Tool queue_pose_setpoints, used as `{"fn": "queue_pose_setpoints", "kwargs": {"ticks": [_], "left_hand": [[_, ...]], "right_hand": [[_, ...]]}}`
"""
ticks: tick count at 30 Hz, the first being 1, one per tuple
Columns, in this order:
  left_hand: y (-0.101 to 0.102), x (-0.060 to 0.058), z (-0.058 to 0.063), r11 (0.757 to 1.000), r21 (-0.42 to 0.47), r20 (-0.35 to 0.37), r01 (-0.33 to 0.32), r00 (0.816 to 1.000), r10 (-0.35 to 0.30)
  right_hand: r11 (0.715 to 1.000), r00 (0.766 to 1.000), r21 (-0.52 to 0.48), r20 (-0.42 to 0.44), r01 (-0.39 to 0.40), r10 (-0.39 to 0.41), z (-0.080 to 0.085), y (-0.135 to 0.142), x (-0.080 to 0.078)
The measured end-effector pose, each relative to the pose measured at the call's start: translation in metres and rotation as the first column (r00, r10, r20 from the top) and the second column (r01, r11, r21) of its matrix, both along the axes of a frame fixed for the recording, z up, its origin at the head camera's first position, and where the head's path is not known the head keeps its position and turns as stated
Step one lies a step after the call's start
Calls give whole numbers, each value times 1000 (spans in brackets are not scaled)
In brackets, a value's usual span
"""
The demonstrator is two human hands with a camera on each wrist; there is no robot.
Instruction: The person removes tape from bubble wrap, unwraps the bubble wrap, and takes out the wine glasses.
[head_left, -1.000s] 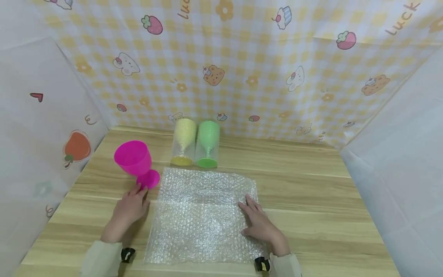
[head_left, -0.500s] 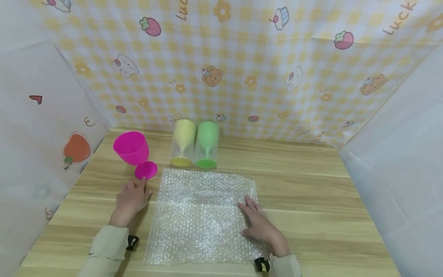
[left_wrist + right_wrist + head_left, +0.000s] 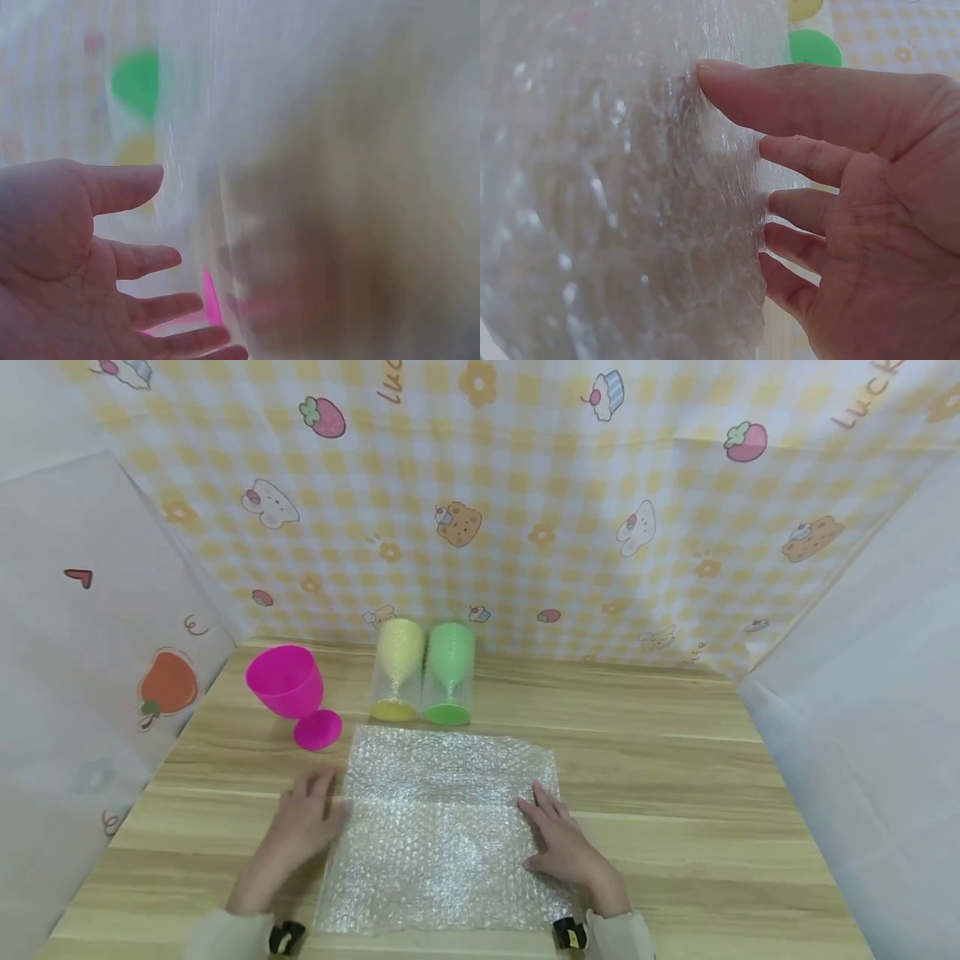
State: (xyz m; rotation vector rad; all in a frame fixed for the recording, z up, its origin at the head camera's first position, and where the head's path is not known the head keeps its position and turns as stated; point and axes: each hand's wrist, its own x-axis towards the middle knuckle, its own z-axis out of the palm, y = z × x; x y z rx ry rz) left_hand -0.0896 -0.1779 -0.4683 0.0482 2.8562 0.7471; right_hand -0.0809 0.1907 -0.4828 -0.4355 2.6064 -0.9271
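Observation:
A flat sheet of bubble wrap lies on the wooden table in front of the person. Spread fingers of the right hand rest on its right side; in the right wrist view the fingertips meet the bubbly surface. The left hand is at the sheet's left edge, thumb by the edge, fingers extended and holding nothing. Beyond the left hand stands a bright pink goblet with its round foot toward the hand, apart from the fingers. In the left wrist view the left palm faces the blurred wrap.
Behind the wrap, a yellow goblet and a green goblet, each in clear wrapping, are side by side. A checked cloth backdrop rises at the table's back edge, with white sheets at both sides.
The left hand pushed the pink goblet slightly away, left its foot, and drew back toward the wrap's left edge. The right hand has stayed in place on the wrap.

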Motion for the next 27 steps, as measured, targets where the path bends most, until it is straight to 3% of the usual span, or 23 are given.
{"fn": "queue_pose_setpoints", "kwargs": {"ticks": [5,10,14,19,27], "left_hand": [[43,40,8,994,-49,-108,99,989,-104],[68,65,10,976,-88,-88,201,974,-209],[80,72,4,958,-113,-32,262,963,-267],[87,73,-1,945,-167,-46,281,955,-292],[94,74,-4,932,-166,-68,321,940,-335]], "right_hand": [[1000,1000,6,3,0,0,2,-1,-2],[1000,1000,4,11,-6,6,2,0,-1],[1000,1000,11,10,-10,10,2,0,-1],[1000,1000,19,1,-2,2,1,1,0],[996,997,59,-37,69,-67,1,10,14]]}}
